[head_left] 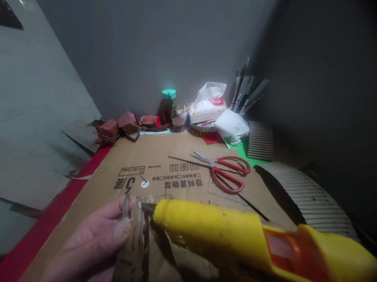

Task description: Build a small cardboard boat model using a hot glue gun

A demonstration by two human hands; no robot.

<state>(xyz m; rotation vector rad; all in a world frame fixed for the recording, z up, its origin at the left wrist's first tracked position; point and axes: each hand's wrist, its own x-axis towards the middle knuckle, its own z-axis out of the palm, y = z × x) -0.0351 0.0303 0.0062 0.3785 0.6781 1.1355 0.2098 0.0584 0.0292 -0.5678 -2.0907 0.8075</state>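
My left hand is closed, pinching a thin grey-brown strip between thumb and fingertip. A yellow hot glue gun reaches in from the right, its dark nozzle touching or almost touching the top of a narrow brown piece beside my left thumb. Whitish glue shows at that tip. Of my right hand, only a sliver of skin shows behind the gun; the rest is hidden by its body. Beyond the gun, red-handled scissors lie partly spread on the printed cardboard sheet.
Dark red ridged pieces, a jar with a teal lid and a tissue pack stand along the back. Corrugated card curves at the right. A thin dark stick lies by the scissors. Walls rise behind.
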